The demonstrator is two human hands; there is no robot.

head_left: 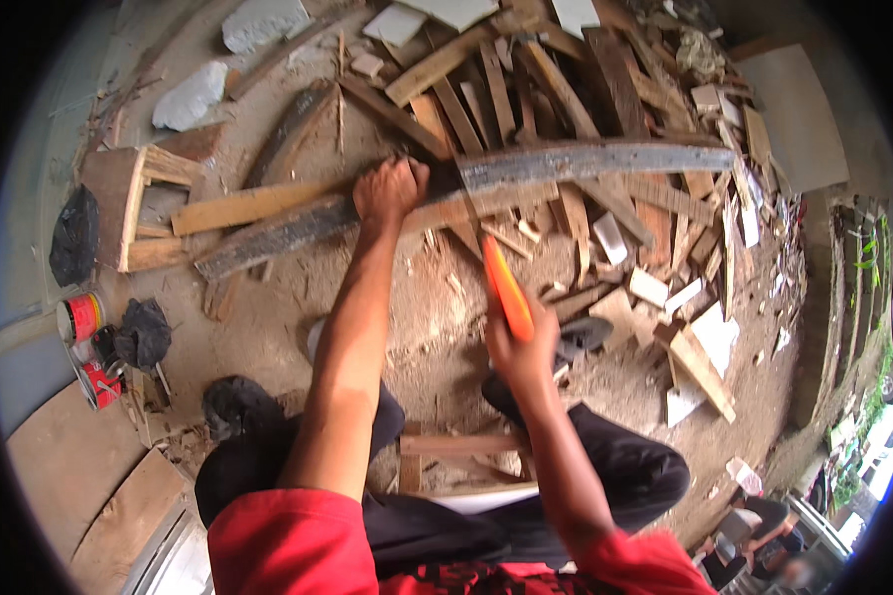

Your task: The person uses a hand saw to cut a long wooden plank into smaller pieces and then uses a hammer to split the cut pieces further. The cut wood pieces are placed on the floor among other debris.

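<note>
Well, scuffed grey beam (595, 161) (saw (503, 278) orange-handled).

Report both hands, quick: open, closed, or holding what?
Left hand: closed on the beam.
Right hand: closed, holding the saw by its orange handle.

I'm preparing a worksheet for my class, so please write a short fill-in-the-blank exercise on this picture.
The right hand grips a saw handle coloured ____.
The left hand rests on the long beam, to the ____ of the saw handle.
The sleeves are ____ in colour.
Missing words: orange; left; red
</note>
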